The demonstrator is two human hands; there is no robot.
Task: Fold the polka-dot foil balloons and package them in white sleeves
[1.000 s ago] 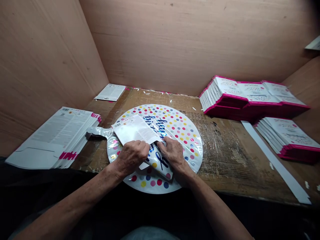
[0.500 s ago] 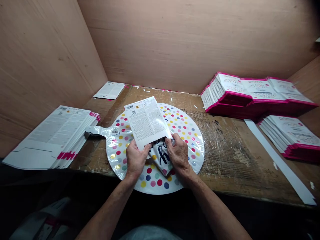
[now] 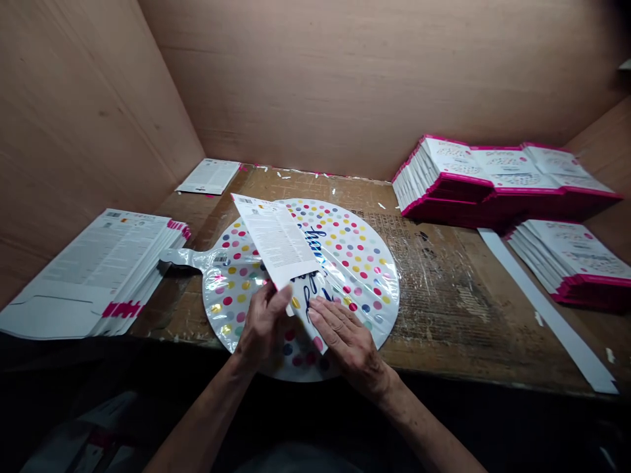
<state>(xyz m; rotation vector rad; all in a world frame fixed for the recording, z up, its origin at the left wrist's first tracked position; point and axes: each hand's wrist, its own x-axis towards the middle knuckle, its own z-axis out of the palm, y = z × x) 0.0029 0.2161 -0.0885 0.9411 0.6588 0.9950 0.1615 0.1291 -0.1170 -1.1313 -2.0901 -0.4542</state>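
Observation:
A round foil balloon (image 3: 355,256) with coloured dots and dark blue lettering lies flat on the worktable (image 3: 444,295). A folded balloon (image 3: 309,295) sticks partly out of a white printed packaging card (image 3: 276,240) held over it. My left hand (image 3: 263,325) grips the card's near edge. With flat fingers, my right hand (image 3: 340,335) presses on the folded balloon just right of the card's opening.
A stack of flat white cards with pink edges (image 3: 93,269) lies at the left. Finished pink-edged packs are stacked at the right rear (image 3: 493,180) and right (image 3: 572,263). A single card (image 3: 210,176) lies at the back left, a long white strip (image 3: 547,309) at the right. Wooden walls enclose the bench.
The card has tilted and swung left, its far end lower. My right hand let go its pinch and now lies flat on the folded balloon; both hands sit slightly nearer me.

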